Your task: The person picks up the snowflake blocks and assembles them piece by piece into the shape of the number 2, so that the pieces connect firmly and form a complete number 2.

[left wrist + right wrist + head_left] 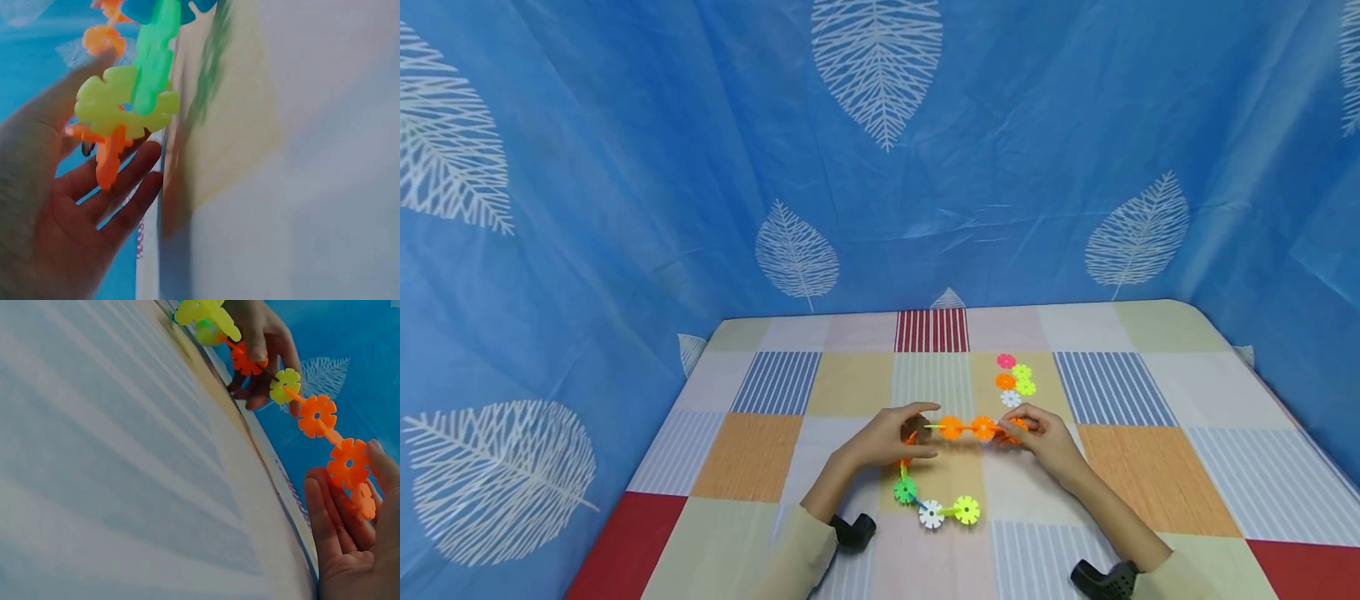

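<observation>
A chain of notched plastic interlocking discs (pixel 982 428) runs from the right hand to the left, then bends toward the near edge through a green disc (pixel 906 490), a white disc (pixel 932 514) and a yellow-green disc (pixel 967 510). My left hand (pixel 887 435) holds the chain's corner, thumb and fingers around a brown disc (pixel 916 429) and an orange one. At the chain's right end, my right hand (pixel 1047 440) pinches orange discs (pixel 349 464) between thumb and fingers. The left wrist view has a yellow disc (pixel 125 103) in front of the left palm.
Loose discs lie beyond the right hand: a pink disc (pixel 1006 361), an orange disc (pixel 1005 382), a white disc (pixel 1011 399) and yellow ones (pixel 1025 387). A patchwork cloth (pixel 745 533) covers the table. Blue leaf-print curtains (pixel 985 167) hang around it.
</observation>
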Demonstrator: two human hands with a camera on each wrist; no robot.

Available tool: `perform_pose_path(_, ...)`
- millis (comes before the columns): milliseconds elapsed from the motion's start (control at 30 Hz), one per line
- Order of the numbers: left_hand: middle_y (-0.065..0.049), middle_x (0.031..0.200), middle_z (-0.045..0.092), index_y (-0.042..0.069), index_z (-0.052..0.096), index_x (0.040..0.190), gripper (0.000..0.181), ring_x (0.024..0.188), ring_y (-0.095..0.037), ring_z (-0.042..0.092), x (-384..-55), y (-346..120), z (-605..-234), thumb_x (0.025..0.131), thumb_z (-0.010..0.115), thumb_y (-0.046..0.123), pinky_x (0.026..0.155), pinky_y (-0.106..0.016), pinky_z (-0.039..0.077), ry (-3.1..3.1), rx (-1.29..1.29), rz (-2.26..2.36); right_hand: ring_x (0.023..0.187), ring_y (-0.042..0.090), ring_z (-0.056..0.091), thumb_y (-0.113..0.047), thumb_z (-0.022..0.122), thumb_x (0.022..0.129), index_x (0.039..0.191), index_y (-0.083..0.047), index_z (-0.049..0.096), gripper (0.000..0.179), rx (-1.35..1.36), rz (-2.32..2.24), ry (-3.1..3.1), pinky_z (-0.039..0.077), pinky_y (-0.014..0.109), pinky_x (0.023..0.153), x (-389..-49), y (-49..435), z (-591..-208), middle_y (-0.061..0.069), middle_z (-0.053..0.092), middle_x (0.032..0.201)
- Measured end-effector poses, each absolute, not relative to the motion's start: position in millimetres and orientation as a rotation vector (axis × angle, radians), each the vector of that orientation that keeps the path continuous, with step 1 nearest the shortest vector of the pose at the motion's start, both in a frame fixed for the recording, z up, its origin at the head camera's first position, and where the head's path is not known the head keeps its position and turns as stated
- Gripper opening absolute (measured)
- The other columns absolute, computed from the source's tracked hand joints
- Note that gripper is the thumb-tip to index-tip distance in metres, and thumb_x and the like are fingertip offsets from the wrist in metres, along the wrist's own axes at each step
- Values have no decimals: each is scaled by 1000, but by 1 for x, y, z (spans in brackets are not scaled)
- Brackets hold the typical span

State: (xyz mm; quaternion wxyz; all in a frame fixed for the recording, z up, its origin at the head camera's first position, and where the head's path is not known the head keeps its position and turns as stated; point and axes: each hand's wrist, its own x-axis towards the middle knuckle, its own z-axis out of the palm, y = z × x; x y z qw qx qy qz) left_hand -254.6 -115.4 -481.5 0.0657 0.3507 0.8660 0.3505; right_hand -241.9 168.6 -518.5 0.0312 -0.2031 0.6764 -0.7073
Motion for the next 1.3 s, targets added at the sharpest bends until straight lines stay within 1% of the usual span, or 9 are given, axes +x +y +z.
perform_pose_path(200,-3,93,64,5,56,123,39,67,-5,45,-255,-124,-487,86,66,12,57,-17,39,2592,1125,1223,78,27,66,-11,59,91,101,10,57,23,-656,-2034,2135,53,35,69,-245,170,-509,17,67,86)
perform_pose_path(433,-2,95,66,3,54,128,44,69,-5,48,-255,-118,-475,86,65,11,61,-16,42,2574,1154,1121,77,15,63,-16,57,92,115,3,59,30,-767,-1628,2161,48,24,58,-250,162,-493,13,68,94)
perform_pose_path(533,-4,95,67,2,51,131,46,75,-2,54,-256,-112,-468,87,63,8,66,-15,45,2535,1212,1117,74,19,64,-18,60,90,112,3,61,31,-794,-1551,2127,50,26,60,-251,151,-487,13,69,88)
perform_pose_path(633,-9,104,66,4,48,133,48,85,-4,59,-256,-108,-464,87,63,6,74,-16,47,2528,1223,1173,72,22,65,-20,63,88,104,2,64,27,-804,-1537,2160,51,29,62,-249,144,-484,11,69,83)
perform_pose_path(800,-11,125,56,12,43,138,59,108,-20,56,-253,-106,-464,84,68,12,90,-32,45,2641,1037,1324,62,22,57,-17,64,88,100,3,64,24,-708,-1670,2212,49,31,51,-246,143,-482,11,68,79)
perform_pose_path(867,-9,135,48,18,38,141,65,115,-23,52,-250,-106,-468,84,69,17,93,-37,43,2651,882,1440,63,21,56,-18,64,88,102,5,62,27,-636,-1734,2216,49,30,50,-245,144,-482,12,68,80)
perform_pose_path(933,-12,135,46,21,33,143,69,114,-27,52,-246,-104,-470,85,68,17,92,-38,44,2557,754,1624,66,20,56,-20,63,89,103,6,61,31,-561,-1795,2226,49,29,52,-243,146,-482,12,67,81)
perform_pose_path(1100,-29,116,52,5,22,143,66,96,-41,59,-232,-92,-460,88,58,-1,79,-29,51,2219,677,2080,69,15,57,-20,58,92,102,12,55,34,-437,-2047,2143,49,26,60,-240,146,-484,8,67,82)
perform_pose_path(1300,-38,109,50,-9,25,136,48,89,-50,57,-231,-83,-455,93,45,-8,82,-36,50,2156,761,2305,77,12,61,-16,53,95,121,21,40,47,-404,-2330,1824,51,23,73,-232,139,-481,6,67,96)
